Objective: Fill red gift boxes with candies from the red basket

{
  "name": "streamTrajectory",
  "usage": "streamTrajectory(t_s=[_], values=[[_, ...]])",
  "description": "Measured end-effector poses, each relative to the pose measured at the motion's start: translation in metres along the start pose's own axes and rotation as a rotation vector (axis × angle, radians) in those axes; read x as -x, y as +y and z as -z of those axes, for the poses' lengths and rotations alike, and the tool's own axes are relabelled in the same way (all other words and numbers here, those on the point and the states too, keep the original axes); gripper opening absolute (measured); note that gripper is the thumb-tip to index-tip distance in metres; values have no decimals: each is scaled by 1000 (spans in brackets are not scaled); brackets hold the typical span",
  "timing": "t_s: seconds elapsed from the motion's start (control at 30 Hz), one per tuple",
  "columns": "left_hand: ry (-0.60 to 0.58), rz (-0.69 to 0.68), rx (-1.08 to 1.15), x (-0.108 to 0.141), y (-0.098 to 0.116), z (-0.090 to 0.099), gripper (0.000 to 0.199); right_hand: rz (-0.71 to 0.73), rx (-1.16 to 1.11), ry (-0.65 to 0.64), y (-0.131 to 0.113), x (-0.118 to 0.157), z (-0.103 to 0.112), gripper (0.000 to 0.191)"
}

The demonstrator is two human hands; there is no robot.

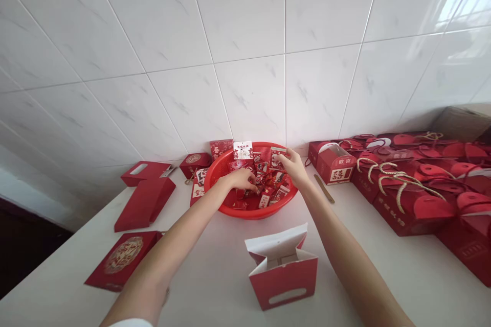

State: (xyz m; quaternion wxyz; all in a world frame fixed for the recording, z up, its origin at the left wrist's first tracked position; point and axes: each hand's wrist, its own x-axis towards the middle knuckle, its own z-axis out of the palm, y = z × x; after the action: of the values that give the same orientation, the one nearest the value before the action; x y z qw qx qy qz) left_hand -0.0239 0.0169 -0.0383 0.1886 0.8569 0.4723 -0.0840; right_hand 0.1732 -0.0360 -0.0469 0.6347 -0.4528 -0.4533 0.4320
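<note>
A red plastic basket [263, 213] filled with small red wrapped sweets and packets [264, 199] stands against the tiled wall. My left hand [242, 179] is down inside it, fingers curled together among the sweets; what they pinch is hidden. At the basket's right rim, my right hand [292, 163] grips a small red-and-white packet [276, 159] between thumb and fingers. In front of the basket, between my forearms, a red gift box [286, 283] stands upright with its top open and white inner faces showing.
Several closed red boxes [406, 204] with rope handles crowd the right side. An open printed box [337, 171] and a thin brown strip [324, 189] lie nearer. Red boxes and folded cartons [143, 204] lie on the left. The tiled wall [249, 97] bounds the table behind.
</note>
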Motion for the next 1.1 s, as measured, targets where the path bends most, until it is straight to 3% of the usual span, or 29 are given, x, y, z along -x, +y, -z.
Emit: streamTrajectory(t_s=[0.1, 0.2, 0.3, 0.37, 0.53, 0.8, 1.1], values=[[66, 38, -164, 3, 6, 2, 22, -33, -20, 2, 0, 0, 0, 20], [113, -170, -167, 8, 20, 0, 26, -79, -15, 29, -2, 0, -2, 17], [-64, -411, -39, 10, 35, -9, 34, -82, 16, 61, -2, 0, -2, 17], [-149, -446, -84, 9, 40, -16, 42, -75, 29, 57, 0, -2, -2, 18], [-91, -266, -298, 2, 34, -16, 38, -68, 53, 31, 4, -5, -1, 19], [225, -8, -235, -2, 8, 2, 40, -63, 78, -9, 7, -6, -1, 20], [62, -52, -286, 2, 19, 0, 53, 53, 162, -134, 14, -7, 3, 18]])
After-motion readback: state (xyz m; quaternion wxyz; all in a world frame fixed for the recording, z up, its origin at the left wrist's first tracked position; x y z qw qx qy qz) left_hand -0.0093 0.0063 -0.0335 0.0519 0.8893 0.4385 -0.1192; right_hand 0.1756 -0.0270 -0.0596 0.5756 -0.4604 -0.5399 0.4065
